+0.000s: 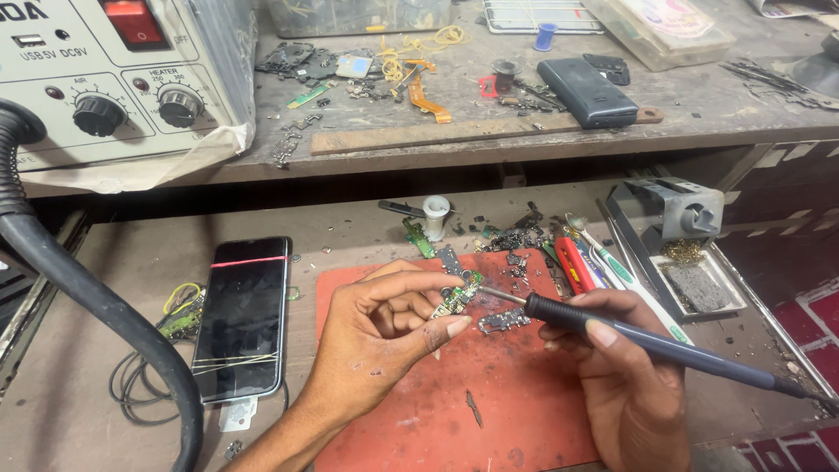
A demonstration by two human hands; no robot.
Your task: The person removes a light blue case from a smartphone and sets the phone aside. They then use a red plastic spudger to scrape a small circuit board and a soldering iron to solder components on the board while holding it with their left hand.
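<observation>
Red mat (516, 411) at drawer's front edge: my left hand (384, 336) pinches a small circuit board (458, 297); my right hand (625, 367) grips a soldering iron (647, 343); loose parts (516, 240) crowd behind.

1. The small circuit board (457, 298) pinched in the left hand (384, 336) looks matt green with shiny metal spots.
2. The soldering iron (647, 343) in the right hand (625, 371) has a matt dark plastic handle and a dull metal tip.
3. Under both grips, the red mat (489, 402) looks rubbery, scuffed and stained.
4. Left of the grips, the smartphone (242, 316) has glossy black glass.
</observation>
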